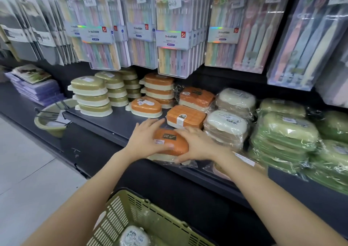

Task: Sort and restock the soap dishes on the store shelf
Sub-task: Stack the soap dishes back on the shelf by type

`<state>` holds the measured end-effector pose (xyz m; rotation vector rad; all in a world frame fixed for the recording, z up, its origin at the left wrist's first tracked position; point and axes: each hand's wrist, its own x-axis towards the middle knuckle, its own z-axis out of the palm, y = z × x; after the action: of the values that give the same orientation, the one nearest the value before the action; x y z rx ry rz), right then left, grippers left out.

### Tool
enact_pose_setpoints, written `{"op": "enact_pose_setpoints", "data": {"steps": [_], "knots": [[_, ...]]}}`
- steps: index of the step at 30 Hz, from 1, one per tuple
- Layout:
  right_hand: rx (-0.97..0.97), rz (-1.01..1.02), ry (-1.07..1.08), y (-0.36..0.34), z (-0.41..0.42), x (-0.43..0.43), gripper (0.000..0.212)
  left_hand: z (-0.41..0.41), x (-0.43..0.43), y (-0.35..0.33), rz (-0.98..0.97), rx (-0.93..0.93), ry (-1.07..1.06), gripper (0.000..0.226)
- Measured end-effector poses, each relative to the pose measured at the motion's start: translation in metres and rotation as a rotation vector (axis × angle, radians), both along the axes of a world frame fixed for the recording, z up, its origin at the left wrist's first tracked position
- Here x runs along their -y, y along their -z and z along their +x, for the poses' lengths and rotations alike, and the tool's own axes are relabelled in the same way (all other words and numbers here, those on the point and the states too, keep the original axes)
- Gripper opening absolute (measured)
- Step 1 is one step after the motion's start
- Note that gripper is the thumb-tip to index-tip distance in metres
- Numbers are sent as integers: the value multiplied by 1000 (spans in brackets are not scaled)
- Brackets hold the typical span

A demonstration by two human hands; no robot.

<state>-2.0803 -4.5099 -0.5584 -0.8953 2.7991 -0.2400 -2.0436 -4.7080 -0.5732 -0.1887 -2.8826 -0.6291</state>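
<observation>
An orange soap dish with a dark label lies at the front edge of the dark shelf, on top of a cream one. My left hand grips its left side, thumb across the lid. My right hand grips its right end. Behind it sit an orange checked dish, a wrapped orange dish and a heart-shaped orange dish. Olive-and-cream dishes are stacked at the left. Wrapped cream dishes and green dishes fill the right.
Toothbrush packs hang low over the back of the shelf. A green basket below me holds a white round item. A second green basket sits at the left shelf end, near purple packets.
</observation>
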Motion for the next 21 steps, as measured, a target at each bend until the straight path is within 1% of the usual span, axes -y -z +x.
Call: {"op": "enact_pose_setpoints", "data": {"steps": [2,4,5,8,10,11,13,15,17,18,20,21], "knots": [[-6,17,-16,7,-5,8,107,6,17,5,272,-76,-111,85],[-55,3,-17,13,-8,12,102,8,31,15,462,-94,-270,54],[-83,-15,-11,15,-7,12,100,6,37,21,531,-89,-337,45],[-158,-97,20,13,-4,6,94,-1,48,37,658,-78,-438,40],[-228,-162,63,5,-3,-2,92,-7,47,43,679,-76,-454,39],[-265,-208,97,1,-5,-6,91,-11,45,46,664,-79,-452,38],[-318,-298,176,-9,-15,-10,89,-19,37,50,545,-83,-434,36],[-341,-334,241,-15,-33,-7,88,-30,27,57,351,-81,-405,34],[-340,-315,276,-19,-50,2,87,-38,14,64,131,-34,-373,37],[-336,-306,285,-21,-57,7,87,-40,7,66,37,8,-346,43],[-335,-304,304,-25,-71,16,86,-40,-5,71,-98,73,-305,69],[-341,-293,316,-27,-76,19,86,-39,-8,73,-139,72,-300,81]]}}
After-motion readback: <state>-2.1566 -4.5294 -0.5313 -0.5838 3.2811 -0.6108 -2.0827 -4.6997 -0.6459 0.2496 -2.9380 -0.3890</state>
